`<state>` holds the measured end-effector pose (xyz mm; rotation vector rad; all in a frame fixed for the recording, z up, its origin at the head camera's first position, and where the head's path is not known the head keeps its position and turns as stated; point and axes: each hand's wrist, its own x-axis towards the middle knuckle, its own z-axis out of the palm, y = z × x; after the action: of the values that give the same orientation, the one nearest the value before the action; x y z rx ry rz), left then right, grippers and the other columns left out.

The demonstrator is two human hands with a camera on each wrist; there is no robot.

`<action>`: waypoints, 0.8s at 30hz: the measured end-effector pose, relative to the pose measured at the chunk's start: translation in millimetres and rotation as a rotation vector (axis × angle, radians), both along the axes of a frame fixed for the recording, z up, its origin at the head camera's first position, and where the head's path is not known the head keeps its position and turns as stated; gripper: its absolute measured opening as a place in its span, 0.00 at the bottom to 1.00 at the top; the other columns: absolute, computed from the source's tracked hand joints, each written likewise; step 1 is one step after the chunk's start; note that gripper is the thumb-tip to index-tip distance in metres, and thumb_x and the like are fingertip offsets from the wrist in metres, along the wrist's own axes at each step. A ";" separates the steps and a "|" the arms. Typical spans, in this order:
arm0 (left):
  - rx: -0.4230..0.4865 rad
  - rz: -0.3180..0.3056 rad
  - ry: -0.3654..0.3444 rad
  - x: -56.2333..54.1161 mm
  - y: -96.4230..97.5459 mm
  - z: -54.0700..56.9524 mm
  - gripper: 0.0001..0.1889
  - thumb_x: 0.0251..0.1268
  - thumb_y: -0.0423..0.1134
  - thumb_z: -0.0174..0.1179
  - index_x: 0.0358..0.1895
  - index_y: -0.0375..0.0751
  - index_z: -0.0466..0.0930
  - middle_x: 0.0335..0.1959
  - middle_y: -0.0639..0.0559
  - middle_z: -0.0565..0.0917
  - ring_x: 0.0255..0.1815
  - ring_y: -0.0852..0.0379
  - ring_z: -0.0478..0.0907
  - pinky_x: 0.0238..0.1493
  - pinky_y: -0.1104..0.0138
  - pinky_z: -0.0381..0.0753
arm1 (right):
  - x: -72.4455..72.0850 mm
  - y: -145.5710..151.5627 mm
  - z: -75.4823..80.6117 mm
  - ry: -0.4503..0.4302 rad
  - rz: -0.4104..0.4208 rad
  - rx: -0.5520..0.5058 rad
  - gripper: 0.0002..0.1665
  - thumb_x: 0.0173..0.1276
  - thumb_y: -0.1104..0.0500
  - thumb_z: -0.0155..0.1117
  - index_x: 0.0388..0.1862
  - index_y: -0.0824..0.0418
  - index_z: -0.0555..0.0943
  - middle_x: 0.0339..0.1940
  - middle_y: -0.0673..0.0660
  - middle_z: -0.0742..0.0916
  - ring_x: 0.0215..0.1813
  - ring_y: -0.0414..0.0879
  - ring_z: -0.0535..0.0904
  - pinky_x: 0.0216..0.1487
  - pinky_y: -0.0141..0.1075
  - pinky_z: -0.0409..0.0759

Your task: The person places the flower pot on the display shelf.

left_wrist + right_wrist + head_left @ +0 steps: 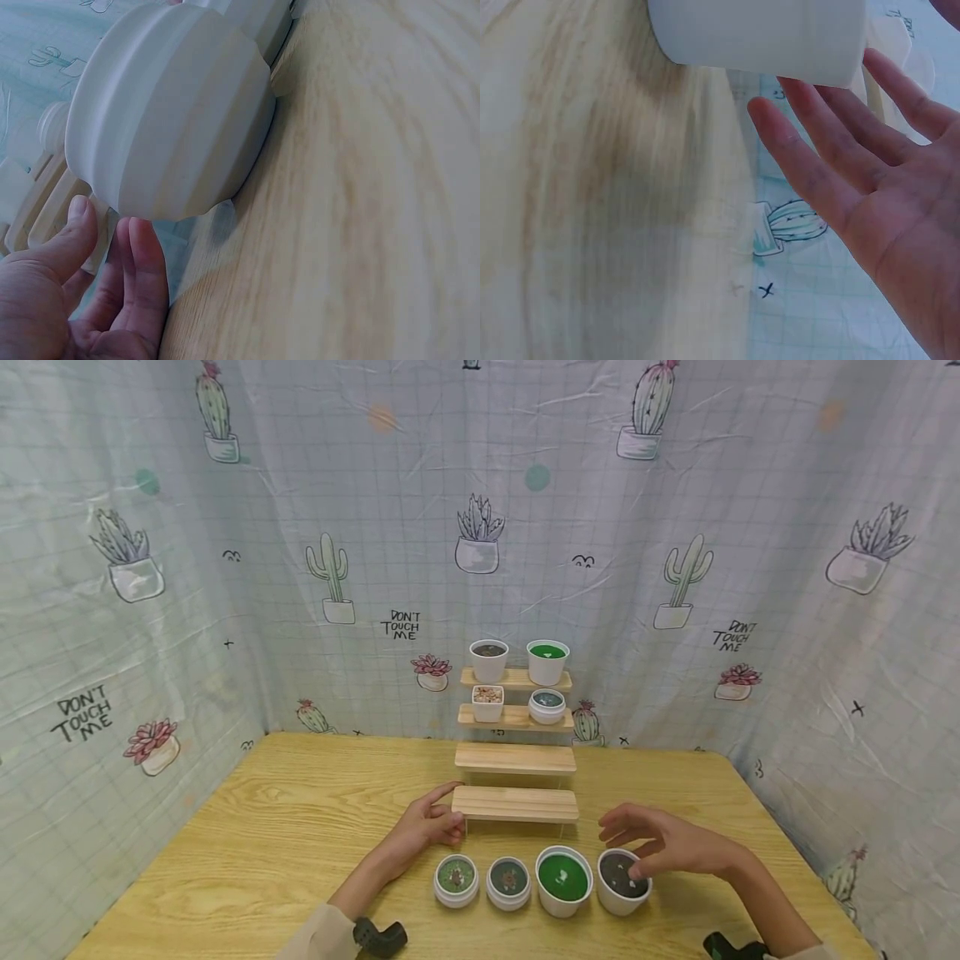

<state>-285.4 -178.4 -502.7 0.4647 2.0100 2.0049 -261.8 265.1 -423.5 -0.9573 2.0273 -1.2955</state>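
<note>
Your right hand (pixel 667 847) hovers over the rightmost of four white pots lined up on the wooden table (pixel 247 835), just in front of the stepped wooden shelf (pixel 515 760). Its fingers are spread and relaxed, holding nothing; the right wrist view shows an open palm beside the pot wall with a gap between them. To take this dark-filled pot (pixel 622 881) cleanly, my judgement is that you should close thumb and fingers round the wall below the rim, keep it upright, and lift straight so the neighbouring pot is not knocked.

Your left hand (pixel 431 822) rests on the table at the left end of the shelf's lowest step, fingers loosely bent, index tip at or just beside the step; it grips nothing.

Row in front of the shelf, left to right:
- low ribbed pot (pixel 456 880), mottled green filling
- second low pot (pixel 508 882), grey-brown filling
- taller cup (pixel 563 880), plain bright green filling
- the dark-filled pot, with a pale fleck on top

The shelf's two lower steps are bare. On the third step, a square pot of pale pebbles (pixel 487 702) and a low round pot with bluish-grey filling (pixel 547 705). On the top step, a cup with dark filling (pixel 489 659) and a cup with green filling (pixel 547 661).
</note>
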 end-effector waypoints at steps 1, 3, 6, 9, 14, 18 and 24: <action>-0.001 0.000 0.000 0.0 0.2 -0.1 0.40 0.75 0.40 0.63 0.83 0.44 0.52 0.40 0.50 0.87 0.39 0.59 0.84 0.45 0.67 0.88 | 0.0 0.4 -1.3 -0.006 0.005 0.001 0.39 0.70 0.66 0.66 0.75 0.75 0.62 0.72 0.81 0.70 0.69 0.47 0.79 0.62 0.35 0.82; -0.001 0.001 -0.003 -0.1 0.4 -0.3 0.40 0.75 0.40 0.64 0.84 0.44 0.52 0.40 0.50 0.87 0.39 0.59 0.84 0.45 0.67 0.88 | -0.1 1.3 -3.6 -0.019 0.015 0.003 0.40 0.69 0.66 0.66 0.75 0.75 0.61 0.72 0.81 0.69 0.69 0.43 0.78 0.62 0.35 0.81; 0.001 0.002 -0.004 0.4 0.8 -0.1 0.41 0.75 0.40 0.64 0.84 0.44 0.52 0.40 0.49 0.87 0.39 0.59 0.84 0.45 0.67 0.88 | -0.1 1.6 -6.1 -0.023 0.033 0.013 0.40 0.68 0.66 0.66 0.75 0.75 0.62 0.72 0.80 0.70 0.69 0.39 0.78 0.62 0.35 0.81; 0.004 0.000 -0.008 0.8 0.9 0.2 0.41 0.75 0.40 0.64 0.84 0.43 0.51 0.40 0.50 0.87 0.39 0.59 0.84 0.45 0.67 0.88 | 0.5 1.4 -7.7 -0.027 0.050 0.017 0.39 0.68 0.65 0.67 0.74 0.74 0.63 0.71 0.79 0.71 0.68 0.39 0.78 0.61 0.35 0.81; 0.005 -0.001 -0.011 1.3 0.5 1.6 0.41 0.75 0.40 0.63 0.84 0.43 0.51 0.40 0.50 0.87 0.38 0.59 0.84 0.45 0.67 0.88 | -0.3 0.3 -10.3 -0.030 0.085 0.015 0.39 0.69 0.64 0.69 0.74 0.74 0.64 0.71 0.78 0.73 0.68 0.38 0.77 0.61 0.35 0.80; -0.001 0.005 -0.011 1.2 -1.2 2.0 0.41 0.74 0.41 0.64 0.84 0.45 0.52 0.41 0.49 0.87 0.39 0.59 0.84 0.45 0.67 0.88 | -1.6 -1.7 -12.5 -0.014 0.093 0.038 0.40 0.68 0.63 0.72 0.74 0.71 0.65 0.72 0.73 0.74 0.69 0.37 0.75 0.63 0.31 0.77; -0.004 -0.005 -0.011 -0.7 -1.7 0.1 0.42 0.74 0.41 0.64 0.84 0.45 0.51 0.41 0.49 0.87 0.40 0.59 0.84 0.46 0.66 0.88 | -0.6 -2.5 -16.3 -0.001 0.128 0.014 0.41 0.63 0.64 0.74 0.73 0.71 0.67 0.70 0.69 0.77 0.69 0.38 0.74 0.67 0.26 0.71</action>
<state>-286.1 -180.1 -502.6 0.4568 2.0040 1.9955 -262.4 262.6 -439.8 -1.0606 1.9382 -1.2118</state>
